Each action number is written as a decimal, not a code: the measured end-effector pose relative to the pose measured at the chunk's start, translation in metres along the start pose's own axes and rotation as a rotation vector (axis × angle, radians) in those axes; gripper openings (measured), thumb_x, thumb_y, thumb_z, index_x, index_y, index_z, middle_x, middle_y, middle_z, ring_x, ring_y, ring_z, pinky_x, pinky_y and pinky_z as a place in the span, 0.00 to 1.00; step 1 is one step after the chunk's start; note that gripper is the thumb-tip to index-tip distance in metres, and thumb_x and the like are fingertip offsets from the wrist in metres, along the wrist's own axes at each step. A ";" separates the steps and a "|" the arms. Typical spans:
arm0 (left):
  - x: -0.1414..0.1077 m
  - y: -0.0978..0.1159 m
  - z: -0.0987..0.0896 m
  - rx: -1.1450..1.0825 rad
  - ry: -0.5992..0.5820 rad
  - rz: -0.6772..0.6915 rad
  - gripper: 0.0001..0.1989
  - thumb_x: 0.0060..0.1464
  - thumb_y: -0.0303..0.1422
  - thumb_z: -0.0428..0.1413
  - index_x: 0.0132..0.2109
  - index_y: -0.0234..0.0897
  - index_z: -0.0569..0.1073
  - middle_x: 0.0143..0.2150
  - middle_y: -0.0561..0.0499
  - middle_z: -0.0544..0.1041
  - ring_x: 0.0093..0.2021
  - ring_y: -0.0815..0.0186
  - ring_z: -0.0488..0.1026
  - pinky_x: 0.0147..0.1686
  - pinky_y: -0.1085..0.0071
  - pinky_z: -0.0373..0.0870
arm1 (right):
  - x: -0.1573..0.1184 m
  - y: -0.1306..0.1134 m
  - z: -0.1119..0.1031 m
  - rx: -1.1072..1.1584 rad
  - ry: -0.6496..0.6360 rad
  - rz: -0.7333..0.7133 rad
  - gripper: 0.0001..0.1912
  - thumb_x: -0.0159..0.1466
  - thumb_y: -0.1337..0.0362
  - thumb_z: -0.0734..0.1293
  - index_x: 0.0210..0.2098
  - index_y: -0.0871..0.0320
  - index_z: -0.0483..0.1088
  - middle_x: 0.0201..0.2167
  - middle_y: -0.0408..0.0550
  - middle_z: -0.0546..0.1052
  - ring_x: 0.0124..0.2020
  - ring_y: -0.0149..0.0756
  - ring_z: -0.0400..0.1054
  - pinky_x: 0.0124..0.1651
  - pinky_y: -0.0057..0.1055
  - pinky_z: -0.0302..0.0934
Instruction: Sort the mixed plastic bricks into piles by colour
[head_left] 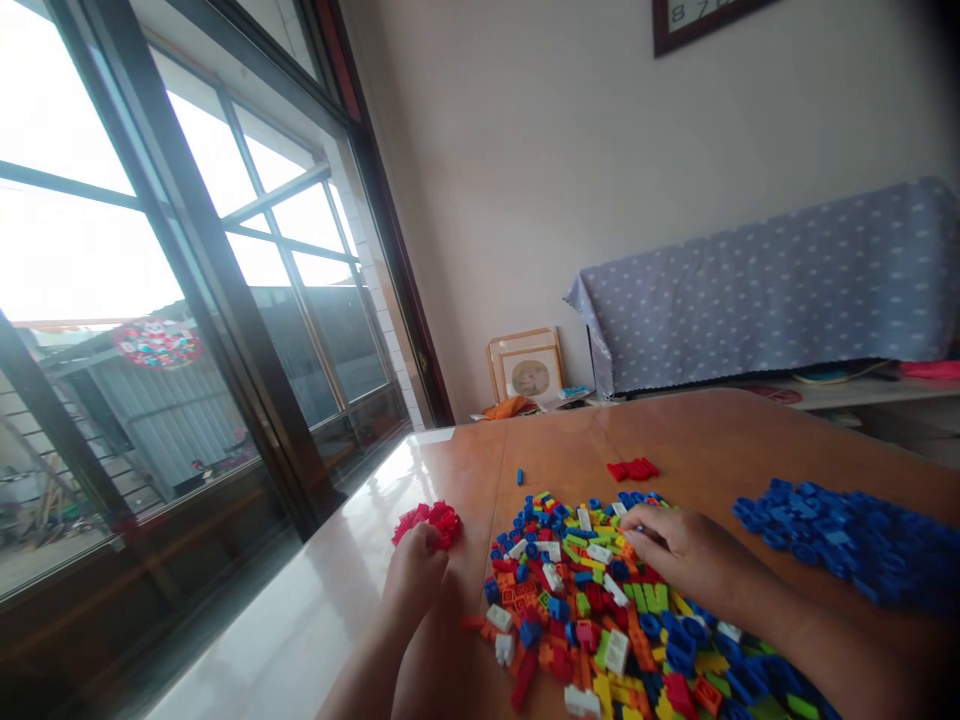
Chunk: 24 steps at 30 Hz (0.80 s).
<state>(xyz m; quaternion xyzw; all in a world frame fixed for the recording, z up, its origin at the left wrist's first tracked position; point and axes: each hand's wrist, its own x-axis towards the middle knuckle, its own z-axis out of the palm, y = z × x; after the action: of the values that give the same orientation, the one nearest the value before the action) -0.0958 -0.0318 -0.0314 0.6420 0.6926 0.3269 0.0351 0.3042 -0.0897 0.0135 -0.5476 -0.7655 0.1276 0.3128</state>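
A large pile of mixed toy bricks (585, 600) in red, blue, yellow, green, orange and white lies on the wooden table (555, 450). My right hand (660, 540) is over the pile's upper right part, its fingers bent together; what they hold, if anything, is too small to name. At the left, my left hand (420, 560) is closed at the near edge of a small heap of red bricks (444, 520). Its fingertips are hidden, and I cannot see whether a brick is in them.
A big heap of blue bricks (847, 530) lies at the right. Farther back are a few red bricks (632, 468) and a single blue brick (520, 477). Behind the table stand picture frames (525, 370) and a cloth-covered object (765, 290); windows are at the left.
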 end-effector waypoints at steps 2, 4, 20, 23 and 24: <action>-0.004 -0.008 0.001 -0.001 -0.016 -0.021 0.10 0.44 0.20 0.54 0.33 0.38 0.72 0.30 0.53 0.75 0.32 0.66 0.71 0.31 0.72 0.60 | -0.002 -0.002 -0.002 -0.006 -0.017 0.003 0.14 0.66 0.57 0.59 0.38 0.52 0.74 0.28 0.44 0.78 0.30 0.38 0.70 0.36 0.31 0.59; -0.007 -0.012 0.001 -0.003 -0.044 -0.025 0.10 0.45 0.20 0.55 0.35 0.39 0.73 0.32 0.53 0.76 0.34 0.65 0.72 0.33 0.72 0.61 | -0.003 -0.002 -0.003 -0.014 -0.028 0.008 0.14 0.66 0.56 0.59 0.37 0.52 0.75 0.27 0.44 0.78 0.29 0.38 0.70 0.35 0.30 0.59; -0.011 -0.010 -0.004 0.080 -0.042 -0.108 0.03 0.53 0.28 0.53 0.35 0.41 0.68 0.31 0.54 0.74 0.32 0.66 0.70 0.28 0.72 0.54 | -0.004 -0.003 -0.003 0.017 0.031 -0.025 0.14 0.65 0.55 0.60 0.38 0.51 0.76 0.28 0.43 0.80 0.29 0.38 0.72 0.36 0.30 0.62; -0.009 -0.014 -0.003 0.075 -0.045 -0.104 0.03 0.54 0.27 0.53 0.36 0.40 0.68 0.32 0.53 0.75 0.33 0.65 0.71 0.29 0.72 0.54 | -0.002 0.002 0.001 0.009 0.038 -0.024 0.14 0.64 0.55 0.60 0.38 0.50 0.76 0.28 0.43 0.80 0.29 0.38 0.72 0.36 0.30 0.62; -0.008 -0.015 -0.003 0.067 -0.048 -0.103 0.03 0.54 0.27 0.53 0.36 0.40 0.69 0.33 0.53 0.75 0.34 0.65 0.71 0.29 0.73 0.54 | -0.001 0.004 0.002 0.005 0.041 -0.018 0.14 0.64 0.54 0.60 0.38 0.50 0.77 0.28 0.43 0.80 0.29 0.39 0.72 0.35 0.30 0.62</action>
<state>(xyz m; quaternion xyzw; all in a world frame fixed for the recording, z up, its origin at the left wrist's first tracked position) -0.1092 -0.0400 -0.0395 0.6140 0.7343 0.2858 0.0466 0.3062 -0.0893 0.0096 -0.5425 -0.7635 0.1153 0.3309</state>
